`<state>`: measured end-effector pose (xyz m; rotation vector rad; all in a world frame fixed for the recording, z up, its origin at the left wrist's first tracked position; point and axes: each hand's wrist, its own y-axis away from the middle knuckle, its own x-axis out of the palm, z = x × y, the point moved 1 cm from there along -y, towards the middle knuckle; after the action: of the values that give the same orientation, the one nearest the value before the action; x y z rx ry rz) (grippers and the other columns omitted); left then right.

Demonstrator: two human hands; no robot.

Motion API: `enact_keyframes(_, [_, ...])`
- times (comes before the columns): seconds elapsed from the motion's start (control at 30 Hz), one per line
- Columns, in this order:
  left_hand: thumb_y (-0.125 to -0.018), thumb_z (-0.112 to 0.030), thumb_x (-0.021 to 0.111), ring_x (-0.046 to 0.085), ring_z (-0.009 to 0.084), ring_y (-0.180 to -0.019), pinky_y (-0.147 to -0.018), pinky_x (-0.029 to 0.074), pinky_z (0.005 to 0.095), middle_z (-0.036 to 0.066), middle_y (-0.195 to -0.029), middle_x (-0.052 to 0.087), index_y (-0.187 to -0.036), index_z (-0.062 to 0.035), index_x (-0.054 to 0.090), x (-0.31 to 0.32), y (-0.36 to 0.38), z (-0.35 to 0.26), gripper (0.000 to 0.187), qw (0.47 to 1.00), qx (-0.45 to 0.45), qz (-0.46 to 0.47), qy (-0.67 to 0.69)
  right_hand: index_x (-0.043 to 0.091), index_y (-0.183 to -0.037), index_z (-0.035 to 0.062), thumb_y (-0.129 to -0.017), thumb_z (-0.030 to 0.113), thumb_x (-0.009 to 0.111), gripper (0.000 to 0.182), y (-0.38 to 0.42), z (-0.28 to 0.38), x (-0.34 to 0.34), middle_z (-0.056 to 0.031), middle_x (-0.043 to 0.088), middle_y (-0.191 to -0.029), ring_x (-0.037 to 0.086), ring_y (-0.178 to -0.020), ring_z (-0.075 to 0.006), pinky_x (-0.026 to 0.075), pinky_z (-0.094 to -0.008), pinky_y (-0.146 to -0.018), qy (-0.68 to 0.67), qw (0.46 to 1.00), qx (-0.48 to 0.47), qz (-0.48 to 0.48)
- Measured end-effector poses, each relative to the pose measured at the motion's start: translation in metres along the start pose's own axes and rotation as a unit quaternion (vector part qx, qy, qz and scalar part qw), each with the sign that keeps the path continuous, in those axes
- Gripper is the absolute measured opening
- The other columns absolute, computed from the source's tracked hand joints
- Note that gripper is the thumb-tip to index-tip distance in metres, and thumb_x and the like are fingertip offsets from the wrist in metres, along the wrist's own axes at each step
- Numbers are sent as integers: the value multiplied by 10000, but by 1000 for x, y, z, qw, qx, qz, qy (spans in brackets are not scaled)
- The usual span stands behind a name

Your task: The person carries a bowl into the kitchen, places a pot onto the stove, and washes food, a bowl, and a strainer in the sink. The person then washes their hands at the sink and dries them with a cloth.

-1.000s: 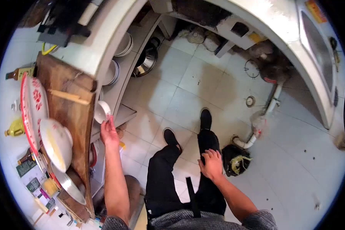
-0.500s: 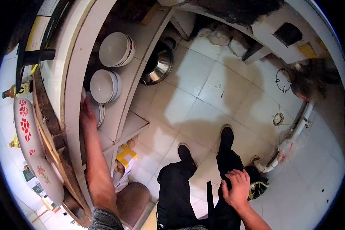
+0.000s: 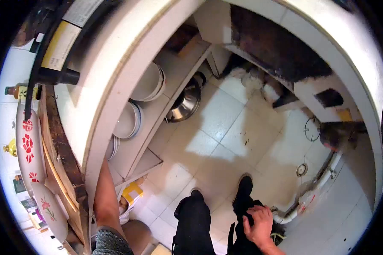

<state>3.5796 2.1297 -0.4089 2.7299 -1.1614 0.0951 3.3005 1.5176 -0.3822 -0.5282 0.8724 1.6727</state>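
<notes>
While the left arm (image 3: 105, 199) reaches under the counter toward the stacked bowls (image 3: 125, 123), its hand is hidden; grip cannot be told. Right hand (image 3: 259, 221) rests loosely curled, empty, on the thigh. A blind reach risks toppling the stacks.

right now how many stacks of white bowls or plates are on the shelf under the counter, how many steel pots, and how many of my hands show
stacks of white bowls or plates: 3 (top stack, middle stack, lowest stack)
steel pots: 1 (steel pot)
hands in view: 1 (right hand; the left hand is hidden behind the counter edge)
total: 5
</notes>
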Motion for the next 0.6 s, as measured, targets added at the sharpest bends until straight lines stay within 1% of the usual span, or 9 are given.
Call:
enact_keyframes(0.1, [-988, -169, 502, 588, 237, -1138, -963, 512, 353, 128, -1250, 595, -1272, 30, 549, -7, 14, 9, 350, 1000, -2, -19, -1, 625, -971, 64, -741, 137, 730, 264, -8, 9, -5, -123, 654, -990, 594, -1029, -346, 411, -540, -989, -1, 1000, -12, 0])
enact_keyframes(0.13, [-985, -167, 506, 589, 235, -1135, -960, 512, 351, 128, -1244, 597, -1269, 29, 551, -11, 19, 13, 348, 1000, -1, -25, -7, 619, -985, 64, -729, 132, 737, 290, -11, 11, -7, -124, 650, -1014, 591, -1024, -345, 413, -529, -976, -4, 1000, -25, -1])
enact_keyframes(0.17, [-982, -165, 510, 591, 233, -1131, -957, 512, 349, 128, -1238, 600, -1266, 28, 553, -12, 26, 14, 346, 999, -4, -30, -10, 635, -882, 67, -761, 129, 687, 146, -16, 14, -7, -133, 648, -868, 622, -898, -342, 472, -503, -857, -16, 998, -46, -39])
enact_keyframes(0.23, [-977, -160, 518, 594, 229, -1124, -950, 512, 344, 129, -1225, 605, -1261, 27, 557, -16, 40, 18, 343, 999, -4, -44, -18, 645, -1053, 51, -856, 183, 679, 240, -12, 13, -18, -177, 640, -1044, 566, -1046, -386, 415, -491, -967, -8, 999, -27, 18])
enact_keyframes(0.33, [-968, -153, 530, 598, 223, -1113, -940, 512, 337, 129, -1206, 614, -1253, 24, 563, -22, 62, 26, 337, 998, -11, -61, -30, 645, -1040, 24, -856, 156, 669, 228, -12, 11, -17, -175, 641, -1045, 565, -1030, -391, 424, -490, -953, -11, 998, -59, -4])
enact_keyframes(0.37, [-965, -151, 533, 600, 221, -1110, -937, 512, 335, 130, -1200, 616, -1250, 23, 565, -23, 68, 27, 336, 997, -14, -66, -35, 650, -1033, 21, -856, 158, 671, 225, -9, 9, -14, -178, 643, -1044, 566, -1028, -396, 428, -491, -949, -1, 999, -45, -3])
enact_keyframes(0.47, [-956, -144, 545, 604, 215, -1099, -927, 512, 328, 131, -1180, 624, -1242, 21, 571, -26, 87, 29, 331, 995, -23, -76, -53, 655, -1024, 13, -861, 153, 663, 215, -10, 13, -17, -186, 645, -1049, 567, -1030, -398, 432, -497, -946, 15, 998, -55, -9])
enact_keyframes(0.53, [-951, -139, 553, 607, 211, -1092, -921, 512, 323, 131, -1168, 630, -1236, 19, 575, -25, 94, 31, 328, 994, -26, -78, -73, 663, -1011, 12, -866, 165, 657, 210, -13, 16, -20, -191, 652, -1028, 574, -1020, -398, 442, -501, -938, -28, 999, -26, 12])
enact_keyframes(0.6, [-945, -135, 561, 610, 208, -1085, -914, 512, 319, 132, -1155, 635, -1231, 18, 580, -25, 106, 32, 325, 991, -31, -80, -99, 666, -1019, 7, -869, 174, 652, 225, -13, 17, -24, -195, 657, -1030, 584, -1016, -403, 451, -500, -933, -25, 999, -35, 17])
